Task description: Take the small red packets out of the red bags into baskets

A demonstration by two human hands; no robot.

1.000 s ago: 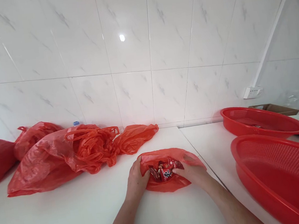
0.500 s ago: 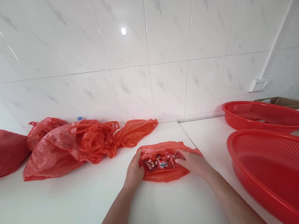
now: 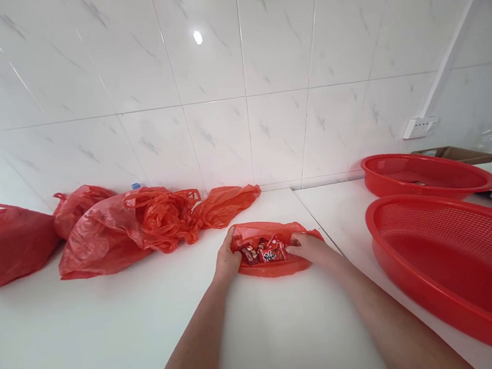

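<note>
A red plastic bag (image 3: 277, 268) lies on the white table with its mouth open towards me. Small snack packets in red and dark wrappers (image 3: 272, 254) show inside it. My left hand (image 3: 228, 257) grips the bag's left edge, thumb on the inner side and fingers outside. From the right, my right hand (image 3: 310, 247) reaches over the edge into the mouth, thumb and fingers curled beside the packets. What those fingers hold, if anything, is hidden.
Several filled or crumpled red bags (image 3: 105, 236) lie at the back left against the tiled wall. To the right stand a large red plastic basket (image 3: 387, 251) and a second one (image 3: 376, 181) behind it. A cardboard box (image 3: 464, 153) is at the far right.
The camera view has shifted slightly. A light red packet near my right fingers shows less now, and those fingers sit more curled. My left hand keeps its hold on the bag.
</note>
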